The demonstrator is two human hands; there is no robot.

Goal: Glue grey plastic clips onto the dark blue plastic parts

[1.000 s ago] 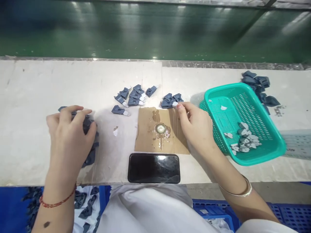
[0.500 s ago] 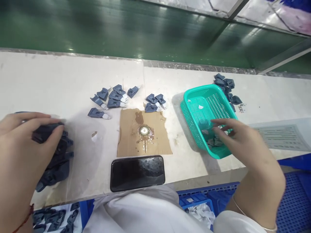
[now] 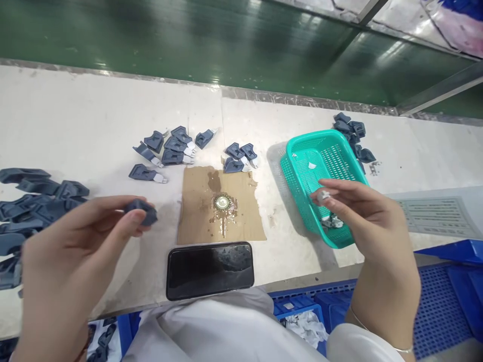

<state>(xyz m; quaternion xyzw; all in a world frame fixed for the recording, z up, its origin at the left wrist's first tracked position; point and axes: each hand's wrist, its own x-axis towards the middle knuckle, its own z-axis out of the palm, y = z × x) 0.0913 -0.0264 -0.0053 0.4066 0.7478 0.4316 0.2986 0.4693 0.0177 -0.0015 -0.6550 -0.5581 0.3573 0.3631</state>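
Observation:
My left hand point(image 3: 90, 236) pinches a dark blue-grey plastic part point(image 3: 142, 211) between thumb and fingers, just above the table. Left of it lies a pile of similar dark parts point(image 3: 41, 201). Over the near half of a green basket point(image 3: 298, 193), my right hand point(image 3: 373, 221) grips a small white plastic piece point(image 3: 323, 196) at its fingertips. More small pale pieces point(image 3: 332, 221) lie at the basket's bottom. Several dark parts with white ends point(image 3: 177, 151) sit behind a wet cardboard sheet point(image 3: 192, 221), which carries a round metal disc point(image 3: 222, 202).
A black phone point(image 3: 210, 271) lies near the table's front edge. Dark parts point(image 3: 352, 131) are heaped behind the basket, and a printed sheet point(image 3: 433, 216) lies to its right. Blue crates point(image 3: 433, 301) stand below the table. A green panel point(image 3: 151, 45) borders the back.
My left hand has come right, away from the pile, with one dark part in it. My right hand has risen slightly from inside the basket, now showing a white piece at its fingertips.

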